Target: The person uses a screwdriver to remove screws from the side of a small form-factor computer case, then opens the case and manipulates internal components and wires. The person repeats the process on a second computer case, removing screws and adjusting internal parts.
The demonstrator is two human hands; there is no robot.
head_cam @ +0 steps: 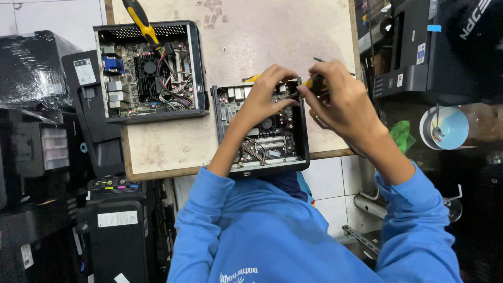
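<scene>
A small open black computer case with its circuit board exposed sits at the near edge of a worn board table. My left hand reaches into the case, fingers bent over the board's far part. My right hand grips a yellow-and-black screwdriver, its tip pointing left into the case near my left fingers. Both arms wear blue sleeves.
A second open mini computer lies at the table's far left, with another yellow-and-black screwdriver resting across it. Black printers stand at right, beside a blue-and-white tape roll. More black devices crowd the left.
</scene>
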